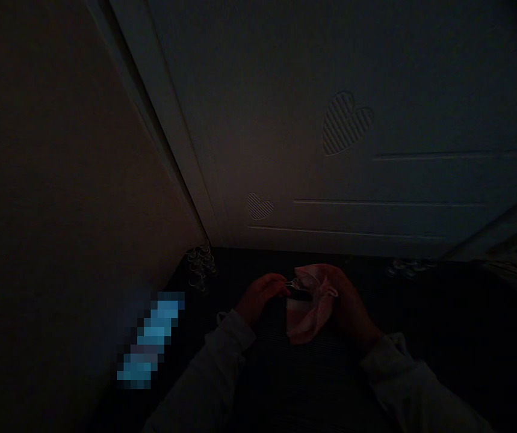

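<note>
Over the dark desk (pixel 280 391), two light sleeves (pixel 215 361) come in from the bottom. Left hand (pixel 258 297) pinches the thin end of a clear object, probably a small stemmed glass (pixel 300 283), though it's too dark to be sure. Right hand (pixel 351 307) grips a pink cloth (pixel 310 322), bunched around the wider end. Glass sits between the hands, long axis roughly level and sideways, stem end pointing left, wider end right into the cloth. Left side: bright blue pixelated patch (pixel 152 340). Farther back, clear glassware (pixel 200 264) in the left corner, more pieces (pixel 407 267) right. Behind: pale panel (pixel 262 108) with two ribbed hearts (pixel 345 124), grooved lines.
</note>
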Available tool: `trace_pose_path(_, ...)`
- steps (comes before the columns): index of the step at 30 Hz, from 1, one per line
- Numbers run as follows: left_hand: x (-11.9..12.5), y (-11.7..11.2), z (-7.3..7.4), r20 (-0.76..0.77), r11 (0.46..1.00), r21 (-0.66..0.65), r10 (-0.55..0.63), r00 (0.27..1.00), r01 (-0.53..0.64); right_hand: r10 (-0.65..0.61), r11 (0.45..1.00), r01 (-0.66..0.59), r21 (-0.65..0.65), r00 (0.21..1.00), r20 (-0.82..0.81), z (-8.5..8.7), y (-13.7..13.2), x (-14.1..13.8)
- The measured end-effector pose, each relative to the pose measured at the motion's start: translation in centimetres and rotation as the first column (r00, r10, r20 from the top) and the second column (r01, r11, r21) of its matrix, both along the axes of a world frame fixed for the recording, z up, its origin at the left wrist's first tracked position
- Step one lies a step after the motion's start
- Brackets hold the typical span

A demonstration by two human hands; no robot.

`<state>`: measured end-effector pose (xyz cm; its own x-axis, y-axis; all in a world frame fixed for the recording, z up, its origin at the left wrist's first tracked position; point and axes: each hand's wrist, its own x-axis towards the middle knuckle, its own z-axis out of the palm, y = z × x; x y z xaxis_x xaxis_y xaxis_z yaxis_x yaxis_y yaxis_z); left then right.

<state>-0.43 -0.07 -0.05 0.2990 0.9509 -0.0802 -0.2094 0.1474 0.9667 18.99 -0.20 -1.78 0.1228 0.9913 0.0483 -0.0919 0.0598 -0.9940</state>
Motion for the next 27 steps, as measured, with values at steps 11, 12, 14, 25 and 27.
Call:
trace_pose_path(11,0.2,0.0,0.7,0.162,0.994,-0.088,0.071,0.984,-0.057,0.107,0.991,-0.114,-0.070,0.989,-0.101,1.3,-0.9,-1.2)
trace_pose_path(12,0.2,-0.1,0.8,0.168,0.995,-0.087,0.069,0.983,-0.055,0.144,0.987,-0.147,-0.060,0.988,-0.063,1.5,-1.0,-1.4)
trace_pose_path(14,0.2,-0.1,1.0,0.180,0.995,-0.087,0.067,0.981,-0.052,0.213,0.976,-0.211,-0.053,0.976,0.039,1.8,-1.0,-1.4)
trace_pose_path(25,0.3,0.1,0.9,0.196,0.990,-0.113,0.107,0.975,-0.086,0.181,0.976,-0.219,0.000,0.808,0.561,5.4,-1.3,1.2)
trace_pose_path(27,0.2,0.1,0.7,0.199,0.990,-0.112,0.108,0.974,-0.087,0.204,0.965,-0.261,-0.012,0.723,0.661,6.2,-2.1,0.7)
